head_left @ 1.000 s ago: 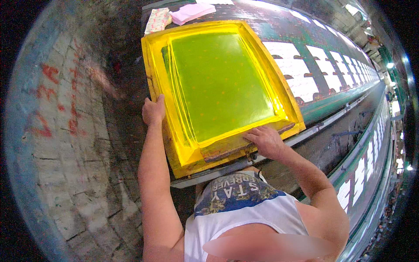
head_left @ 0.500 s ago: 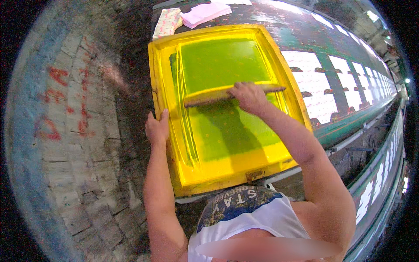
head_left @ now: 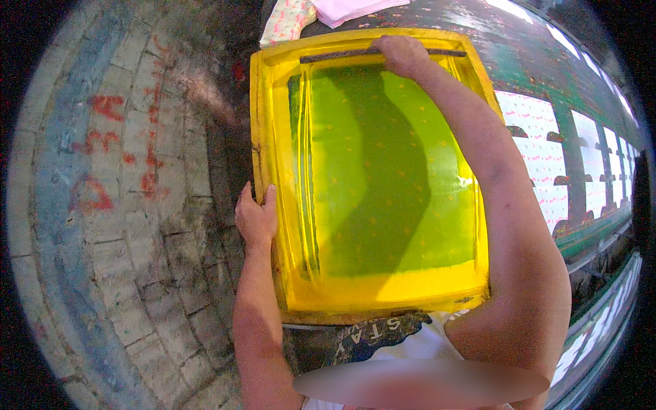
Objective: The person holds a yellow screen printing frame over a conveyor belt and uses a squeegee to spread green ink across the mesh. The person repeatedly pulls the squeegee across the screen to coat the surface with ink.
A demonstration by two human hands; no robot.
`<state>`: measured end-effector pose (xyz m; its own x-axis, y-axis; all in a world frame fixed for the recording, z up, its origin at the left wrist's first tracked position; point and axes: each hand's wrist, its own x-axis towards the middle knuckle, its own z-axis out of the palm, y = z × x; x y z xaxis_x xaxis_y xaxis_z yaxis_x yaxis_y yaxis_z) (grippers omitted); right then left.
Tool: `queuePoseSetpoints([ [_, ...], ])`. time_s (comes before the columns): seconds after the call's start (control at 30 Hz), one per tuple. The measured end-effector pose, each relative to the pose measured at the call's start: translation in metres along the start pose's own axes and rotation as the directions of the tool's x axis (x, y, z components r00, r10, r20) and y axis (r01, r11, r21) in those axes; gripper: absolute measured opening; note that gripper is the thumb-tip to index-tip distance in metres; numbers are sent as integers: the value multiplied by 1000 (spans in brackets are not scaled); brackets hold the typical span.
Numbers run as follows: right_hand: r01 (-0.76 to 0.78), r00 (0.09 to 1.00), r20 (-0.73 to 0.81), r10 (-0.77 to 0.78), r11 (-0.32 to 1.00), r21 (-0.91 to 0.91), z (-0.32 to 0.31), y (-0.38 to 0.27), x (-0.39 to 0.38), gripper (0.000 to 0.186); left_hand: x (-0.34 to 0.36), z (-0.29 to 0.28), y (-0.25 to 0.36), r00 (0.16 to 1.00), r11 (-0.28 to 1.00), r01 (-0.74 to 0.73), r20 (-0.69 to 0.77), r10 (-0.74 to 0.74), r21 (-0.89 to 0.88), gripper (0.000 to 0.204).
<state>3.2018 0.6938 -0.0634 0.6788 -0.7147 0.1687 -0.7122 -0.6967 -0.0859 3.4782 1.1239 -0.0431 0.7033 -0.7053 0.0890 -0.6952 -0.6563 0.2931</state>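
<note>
A yellow-coated screen printing frame lies in front of me, its mesh a translucent green with a thick yellow band of ink along the near end. My right hand is closed on a long, dark-edged squeegee at the far end of the frame, the blade lying crosswise. Beneath that arm, its shadow falls over the mesh. On the frame's left side rail, my left hand grips the outer edge, thumb on top and fingers outside.
Beyond the frame lie a pink folded cloth and a patterned cloth. White printed sheets run in rows along the long dark-green table to the right. A brick surface with red markings and a blue stripe spreads out at left.
My right hand has pushed the squeegee from the middle of the mesh to the far end of the frame. The left hand keeps its hold on the side rail.
</note>
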Motion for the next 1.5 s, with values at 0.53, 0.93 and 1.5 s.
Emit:
queuePoseSetpoints([
  [0.53, 128, 974, 177, -139, 989, 72, -47, -35, -67, 26, -2, 4, -8, 975, 982, -189, -123, 188, 1, 67],
  [0.93, 28, 948, 313, -65, 992, 121, -81, -162, -308, 21, 14, 10, -20, 913, 930, -362, -181, 367, 59, 59],
  [1.5, 83, 964, 209, -162, 935, 344, -111, -245, -487, 68, 11, -6, 4, 970, 960, -226, -55, 237, 165, 50],
])
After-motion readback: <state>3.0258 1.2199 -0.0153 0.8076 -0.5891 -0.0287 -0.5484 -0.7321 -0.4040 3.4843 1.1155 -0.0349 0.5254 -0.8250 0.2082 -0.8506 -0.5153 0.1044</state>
